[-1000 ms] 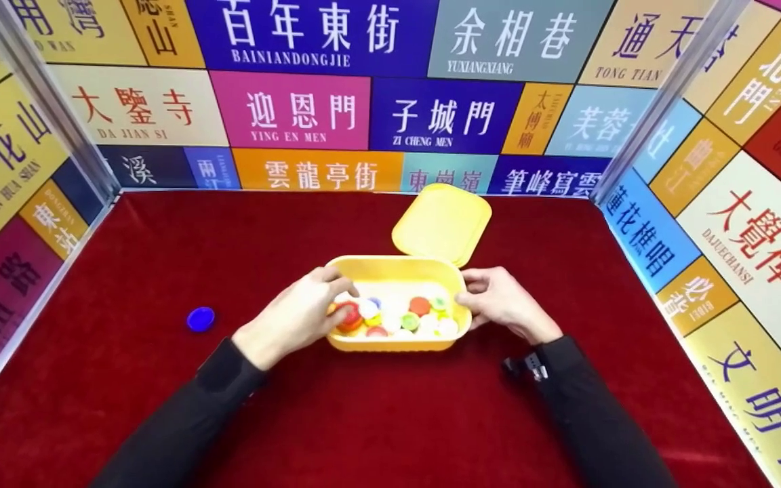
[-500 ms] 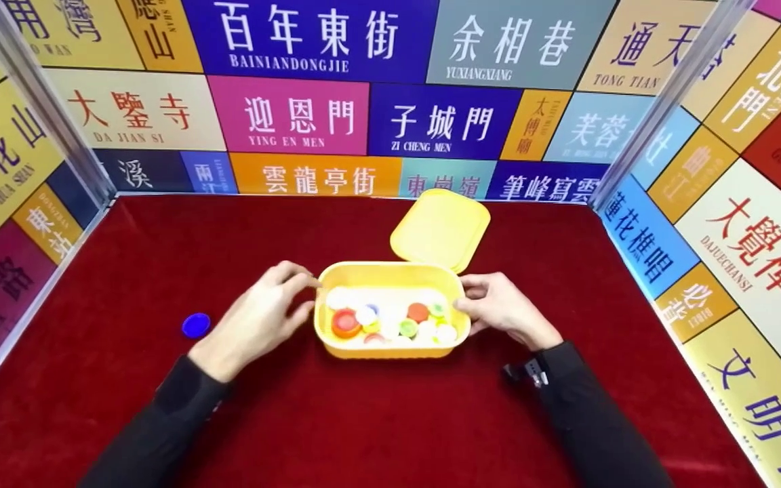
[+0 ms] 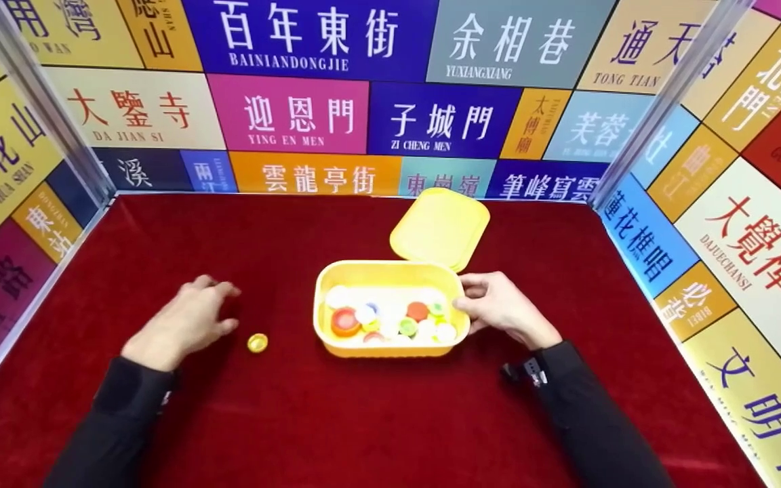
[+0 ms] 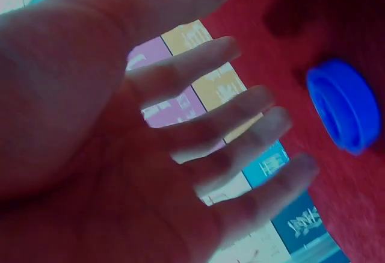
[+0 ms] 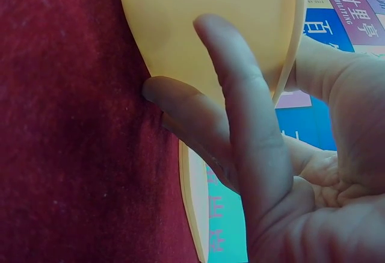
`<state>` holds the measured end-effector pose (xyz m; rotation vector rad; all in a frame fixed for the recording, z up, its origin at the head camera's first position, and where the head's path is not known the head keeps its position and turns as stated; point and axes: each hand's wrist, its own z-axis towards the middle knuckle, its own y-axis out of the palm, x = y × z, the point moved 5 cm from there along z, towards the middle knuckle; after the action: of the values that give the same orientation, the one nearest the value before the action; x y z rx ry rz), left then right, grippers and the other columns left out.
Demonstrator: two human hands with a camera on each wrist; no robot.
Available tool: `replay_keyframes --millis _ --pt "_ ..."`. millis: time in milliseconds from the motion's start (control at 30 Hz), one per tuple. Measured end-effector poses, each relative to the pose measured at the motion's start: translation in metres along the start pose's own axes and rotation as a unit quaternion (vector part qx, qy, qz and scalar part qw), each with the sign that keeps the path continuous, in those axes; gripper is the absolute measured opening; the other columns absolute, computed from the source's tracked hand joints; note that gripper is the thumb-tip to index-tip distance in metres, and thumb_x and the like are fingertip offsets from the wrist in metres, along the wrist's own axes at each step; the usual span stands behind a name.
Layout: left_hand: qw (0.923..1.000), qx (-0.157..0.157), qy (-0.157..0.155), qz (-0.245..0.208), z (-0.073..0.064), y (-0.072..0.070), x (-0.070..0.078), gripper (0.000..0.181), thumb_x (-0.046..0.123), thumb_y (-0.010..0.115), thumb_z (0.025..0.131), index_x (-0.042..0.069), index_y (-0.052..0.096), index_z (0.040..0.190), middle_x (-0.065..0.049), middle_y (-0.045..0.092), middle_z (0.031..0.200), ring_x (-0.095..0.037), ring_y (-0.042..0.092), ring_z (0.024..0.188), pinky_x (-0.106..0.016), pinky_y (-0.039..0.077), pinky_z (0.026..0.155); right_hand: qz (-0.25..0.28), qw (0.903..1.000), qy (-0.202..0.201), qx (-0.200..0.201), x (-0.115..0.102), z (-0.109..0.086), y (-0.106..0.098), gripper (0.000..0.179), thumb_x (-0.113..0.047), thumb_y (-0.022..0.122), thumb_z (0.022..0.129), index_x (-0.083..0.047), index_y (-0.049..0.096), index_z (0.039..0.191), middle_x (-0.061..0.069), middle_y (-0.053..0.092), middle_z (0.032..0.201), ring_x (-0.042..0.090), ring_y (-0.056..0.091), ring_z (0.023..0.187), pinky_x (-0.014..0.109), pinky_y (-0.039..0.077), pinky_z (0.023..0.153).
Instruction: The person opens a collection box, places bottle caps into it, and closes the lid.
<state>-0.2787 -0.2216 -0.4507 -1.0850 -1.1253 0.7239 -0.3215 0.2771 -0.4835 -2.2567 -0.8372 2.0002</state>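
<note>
My left hand, its fingers spread and holding nothing, is over the left part of the red cloth. A blue bottle cap lies just beyond its fingertips in the left wrist view; the hand hides it from the head view. A small yellow cap sits right of the left hand. My right hand grips the right end of a yellow plastic box, thumb at the rim and fingers against the outer wall. Inside are several caps, among them a red one and a green one.
Behind the box lies its yellow lid, close to the box's back rim. Red cloth covers the table. Panels printed with large characters enclose the back and both sides.
My left hand has come out of the box and moved left over the blue cap. The yellow cap now shows on the cloth. My right hand keeps its grip on the box.
</note>
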Motion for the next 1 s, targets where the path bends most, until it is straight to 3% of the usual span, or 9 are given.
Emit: replay_keyframes --millis 200,300,533,1000 --pt "0.9955 -0.076 -0.055 0.003 -0.007 -0.002 -0.024 0.051 0.009 0.091 0.096 -0.009 0.073 0.141 -0.036 0.065 0.130 -0.054 0.064 0.116 -0.068 0.060 0.104 -0.001 1.0000 0.001 0.003 0.000 -0.001 0.000 0.047 -0.007 0.075 0.106 0.000 0.074 0.152 0.029 0.083 0.131 0.025 0.087 0.090 0.037 0.073 0.070" --pt "0.9928 -0.097 -0.069 0.007 -0.008 -0.003 -0.030 0.049 0.006 0.091 0.095 -0.010 0.072 0.138 -0.037 0.064 0.128 -0.050 0.064 0.114 -0.066 0.061 0.103 -0.001 1.0000 0.004 0.003 0.001 -0.001 0.001 0.047 -0.008 0.075 0.106 -0.001 0.074 0.152 0.028 0.083 0.131 0.025 0.087 0.091 0.037 0.073 0.069" --pt "0.9939 -0.093 -0.052 0.028 -0.007 -0.006 -0.035 0.029 -0.004 0.088 0.093 -0.008 0.075 0.119 -0.034 0.069 0.117 -0.045 0.069 0.104 -0.062 0.065 0.096 -0.004 1.0000 0.003 0.006 -0.001 0.000 0.001 0.047 -0.007 0.075 0.106 -0.001 0.074 0.153 0.029 0.083 0.131 0.023 0.087 0.089 0.036 0.072 0.068" --pt "0.9940 -0.093 -0.048 0.031 -0.006 -0.005 -0.033 0.028 -0.003 0.088 0.095 -0.008 0.075 0.119 -0.033 0.070 0.117 -0.045 0.069 0.103 -0.062 0.066 0.095 -0.003 1.0000 0.000 0.005 0.000 0.000 0.000 0.048 -0.007 0.075 0.107 0.000 0.073 0.154 0.029 0.083 0.132 0.023 0.087 0.089 0.036 0.072 0.068"
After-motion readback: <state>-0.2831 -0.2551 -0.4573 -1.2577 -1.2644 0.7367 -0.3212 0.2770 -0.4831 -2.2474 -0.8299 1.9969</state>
